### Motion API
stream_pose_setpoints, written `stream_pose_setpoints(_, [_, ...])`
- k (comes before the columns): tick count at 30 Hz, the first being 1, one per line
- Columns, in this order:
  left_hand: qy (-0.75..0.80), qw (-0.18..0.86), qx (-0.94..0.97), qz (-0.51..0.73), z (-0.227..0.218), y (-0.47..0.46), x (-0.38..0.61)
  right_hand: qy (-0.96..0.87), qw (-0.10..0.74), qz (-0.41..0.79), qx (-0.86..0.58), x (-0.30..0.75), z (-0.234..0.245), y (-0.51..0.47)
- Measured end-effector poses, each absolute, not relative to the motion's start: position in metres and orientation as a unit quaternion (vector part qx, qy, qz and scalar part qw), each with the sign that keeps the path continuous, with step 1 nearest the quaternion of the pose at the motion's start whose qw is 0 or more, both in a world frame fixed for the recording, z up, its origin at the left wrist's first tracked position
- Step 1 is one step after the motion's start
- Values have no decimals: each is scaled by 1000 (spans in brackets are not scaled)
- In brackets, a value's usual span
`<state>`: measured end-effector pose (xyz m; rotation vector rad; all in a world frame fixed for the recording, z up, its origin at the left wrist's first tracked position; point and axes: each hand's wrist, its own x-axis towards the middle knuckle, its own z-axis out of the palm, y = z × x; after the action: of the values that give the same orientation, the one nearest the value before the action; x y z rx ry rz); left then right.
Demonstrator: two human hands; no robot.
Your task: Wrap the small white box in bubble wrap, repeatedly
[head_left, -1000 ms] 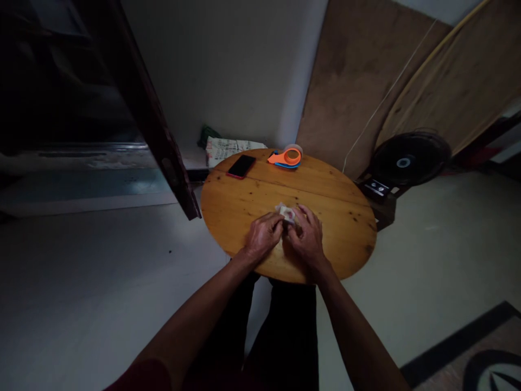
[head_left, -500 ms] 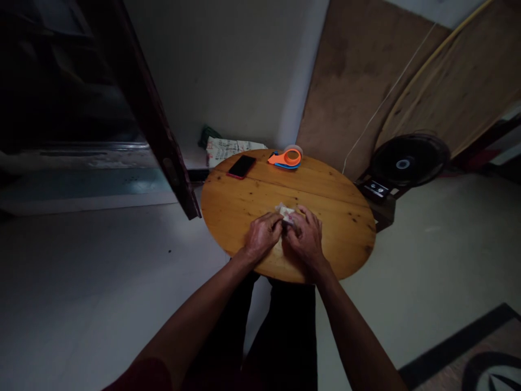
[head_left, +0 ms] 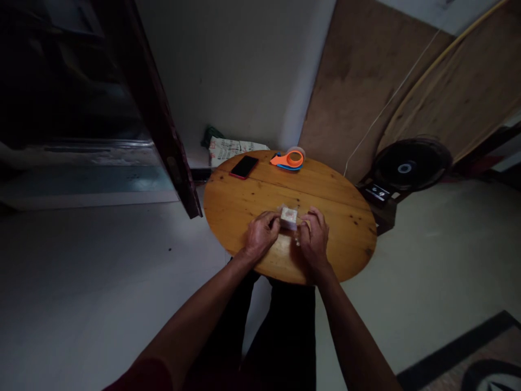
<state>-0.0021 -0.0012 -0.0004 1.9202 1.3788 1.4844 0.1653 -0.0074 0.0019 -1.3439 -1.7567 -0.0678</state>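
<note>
A small whitish box (head_left: 288, 216) with a printed top sits between my hands near the middle of the round table. At its left side my left hand (head_left: 262, 233) is closed, fingertips pinching its edge. My right hand (head_left: 314, 233) is just right of the box and apart from it, fingers bent together. A crinkled bit of clear plastic film (head_left: 298, 239) shows at the right fingertips. More clear film sticks up behind the box's far left corner.
The wooden table (head_left: 337, 206) also bears a phone (head_left: 244, 166) and an orange and blue tape dispenser (head_left: 290, 159) at its far side. A fan (head_left: 405, 167) stands on the right. A dark door frame (head_left: 171, 141) is to the left.
My right hand has drawn off the box to the right, uncovering the box's top and front. My left hand stays at the box's left side.
</note>
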Motion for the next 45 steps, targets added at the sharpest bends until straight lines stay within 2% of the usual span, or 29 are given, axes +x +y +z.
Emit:
stream_pose_setpoints(32, [536,189,639,519,-3,6,-5,-696,452,-2,-559,169,-2,-3])
stream_pose_setpoints(45, [507,187,665,516,-1,2,-5,-696,442,4,-567,168,0,-5])
